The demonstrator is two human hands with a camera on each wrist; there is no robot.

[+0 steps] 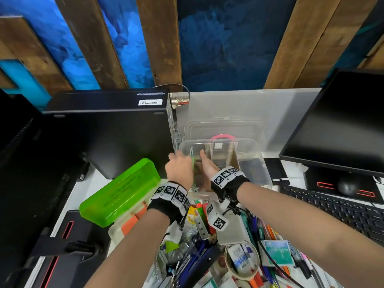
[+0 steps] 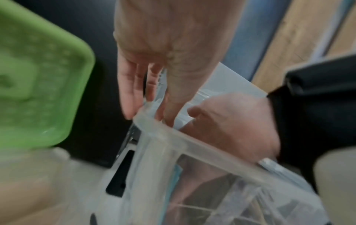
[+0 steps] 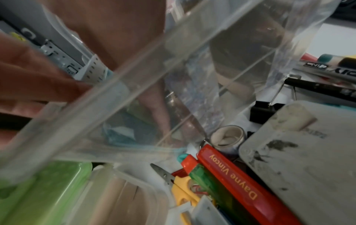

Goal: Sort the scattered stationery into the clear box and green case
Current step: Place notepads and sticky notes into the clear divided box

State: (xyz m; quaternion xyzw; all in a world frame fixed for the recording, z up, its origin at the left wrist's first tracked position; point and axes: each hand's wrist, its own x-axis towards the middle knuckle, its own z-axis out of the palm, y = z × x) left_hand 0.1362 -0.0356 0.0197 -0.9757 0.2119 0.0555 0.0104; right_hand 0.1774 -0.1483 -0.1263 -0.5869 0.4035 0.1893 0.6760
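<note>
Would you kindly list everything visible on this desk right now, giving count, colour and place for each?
Clear plastic box with dividers: one, transparent, desk centre, lid open behind it.
Translucent green plastic case: one, bright green, left of the box.
Scattered stationery pile: many pens, markers and cards, mixed colours, near edge of the desk.
Roll of tape: one, beige, in the pile.
Red marker with gold lettering: one, beside the box's corner.
Black computer case: one, far left.
Black monitor: one, right.
Black keyboard: one, right, below the monitor.
Left hand: at the box's left rim, fingers reaching inside.
Right hand: reaching into the box's left compartment; grip hidden.
</note>
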